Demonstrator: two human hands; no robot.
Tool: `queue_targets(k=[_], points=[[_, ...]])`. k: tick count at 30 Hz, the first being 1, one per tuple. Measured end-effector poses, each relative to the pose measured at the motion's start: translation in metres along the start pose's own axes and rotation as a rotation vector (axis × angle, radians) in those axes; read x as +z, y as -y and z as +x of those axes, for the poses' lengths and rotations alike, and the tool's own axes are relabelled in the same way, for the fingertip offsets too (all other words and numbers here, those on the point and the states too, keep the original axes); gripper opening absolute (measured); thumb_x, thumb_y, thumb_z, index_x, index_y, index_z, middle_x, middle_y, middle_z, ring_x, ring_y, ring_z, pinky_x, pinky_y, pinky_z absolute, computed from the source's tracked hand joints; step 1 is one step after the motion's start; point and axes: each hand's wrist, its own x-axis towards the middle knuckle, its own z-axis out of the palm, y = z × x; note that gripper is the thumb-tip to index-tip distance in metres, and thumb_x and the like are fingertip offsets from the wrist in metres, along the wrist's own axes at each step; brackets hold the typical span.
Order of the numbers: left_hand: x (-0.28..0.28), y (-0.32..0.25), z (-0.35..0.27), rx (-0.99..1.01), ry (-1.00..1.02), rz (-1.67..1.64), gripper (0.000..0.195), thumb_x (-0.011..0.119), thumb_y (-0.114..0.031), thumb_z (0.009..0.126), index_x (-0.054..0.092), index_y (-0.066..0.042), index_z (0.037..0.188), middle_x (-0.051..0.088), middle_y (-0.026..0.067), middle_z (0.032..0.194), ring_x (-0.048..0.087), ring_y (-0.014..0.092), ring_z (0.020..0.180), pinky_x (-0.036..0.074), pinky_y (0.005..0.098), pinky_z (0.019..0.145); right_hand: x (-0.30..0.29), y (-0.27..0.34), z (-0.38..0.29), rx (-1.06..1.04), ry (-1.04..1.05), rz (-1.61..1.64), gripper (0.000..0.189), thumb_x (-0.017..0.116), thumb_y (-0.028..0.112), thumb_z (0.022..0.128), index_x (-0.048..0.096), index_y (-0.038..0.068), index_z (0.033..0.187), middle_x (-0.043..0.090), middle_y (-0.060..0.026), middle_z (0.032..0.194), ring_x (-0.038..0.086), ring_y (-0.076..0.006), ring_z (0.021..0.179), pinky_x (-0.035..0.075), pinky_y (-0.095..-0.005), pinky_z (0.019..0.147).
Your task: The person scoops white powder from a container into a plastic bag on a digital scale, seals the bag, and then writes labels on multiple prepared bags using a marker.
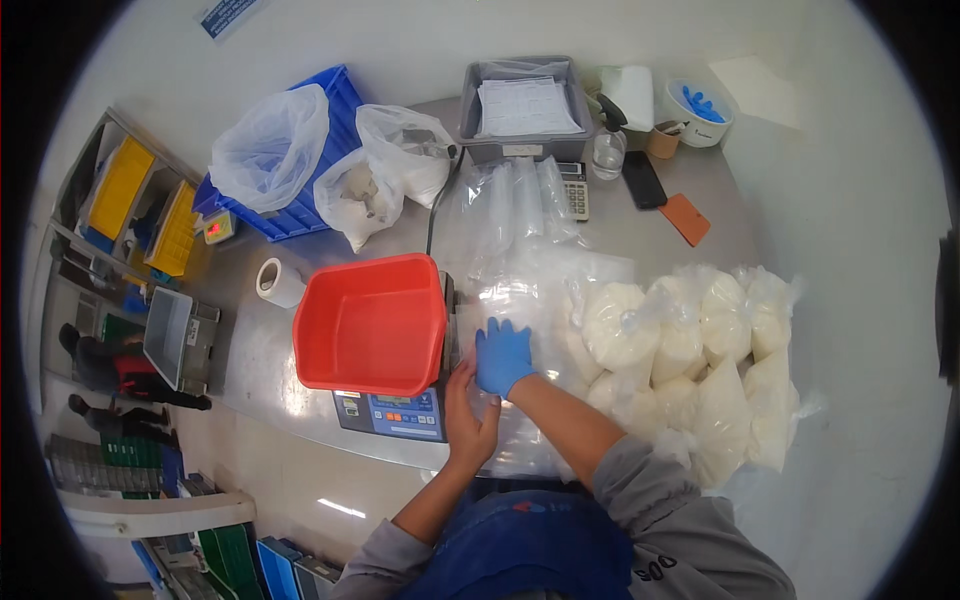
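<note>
My right hand (pixel 504 358), in a blue glove, lies with fingers spread on clear plastic bags (pixel 517 431) spread flat over the steel table. Just left of it, my bare left hand (pixel 471 420) rests at the edge of the same plastic, beside the scale; whether its fingers pinch any film is unclear. A red plastic tub (pixel 367 322) sits on the digital scale (pixel 401 416). To the right stand several filled clear bags of off-white powder (pixel 619 322), crowded together. Rolled clear plastic bags (pixel 527 199) lie beyond my hands.
Behind are a blue crate (pixel 304 217) with a bag liner, open white bags (pixel 360 195), a grey bin (pixel 525 142) of papers, a calculator (pixel 576 196), a spray bottle (pixel 608 150) and a phone (pixel 643 180). A white roll (pixel 280 283) stands left. People are farther left.
</note>
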Motion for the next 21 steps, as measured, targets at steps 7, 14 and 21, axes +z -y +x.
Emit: queue_targets(k=[7, 14, 21], points=[[0.008, -0.004, -0.01, 0.062, 0.309, 0.414, 0.067, 0.074, -0.027, 0.084, 0.05, -0.002, 0.142, 0.036, 0.0287, 0.156, 0.033, 0.05, 0.145, 0.028, 0.0581, 0.118, -0.017, -0.045, 0.022, -0.233, -0.195, -0.056, 0.106, 0.071, 0.066, 0.078, 0.021, 0.028, 0.163, 0.016, -0.007, 0.17, 0.011, -0.0398, 0.156, 0.013, -0.0763, 0.115], [0.013, 0.012, -0.015, 0.073, 0.414, 0.616, 0.066, 0.076, -0.022, 0.077, 0.056, -0.008, 0.138, 0.041, 0.0261, 0.154, 0.041, 0.05, 0.139, 0.037, 0.0592, 0.112, -0.137, -0.055, 0.086, -0.436, 0.33, 0.03, 0.073, 0.07, 0.067, 0.078, 0.071, 0.013, 0.127, 0.065, -0.0165, 0.133, 0.062, -0.0339, 0.12, 0.048, -0.0464, 0.103], [-0.019, 0.012, -0.036, 0.015, 0.417, 0.321, 0.05, 0.079, -0.018, 0.078, 0.065, -0.006, 0.124, 0.051, 0.0264, 0.144, 0.051, 0.046, 0.131, 0.046, 0.0501, 0.106, -0.346, -0.27, 0.052, -0.303, -0.081, 0.694, 0.038, 0.067, 0.045, 0.089, 0.08, 0.009, 0.085, 0.077, -0.006, 0.084, 0.069, -0.0167, 0.071, 0.054, -0.0356, 0.071]])
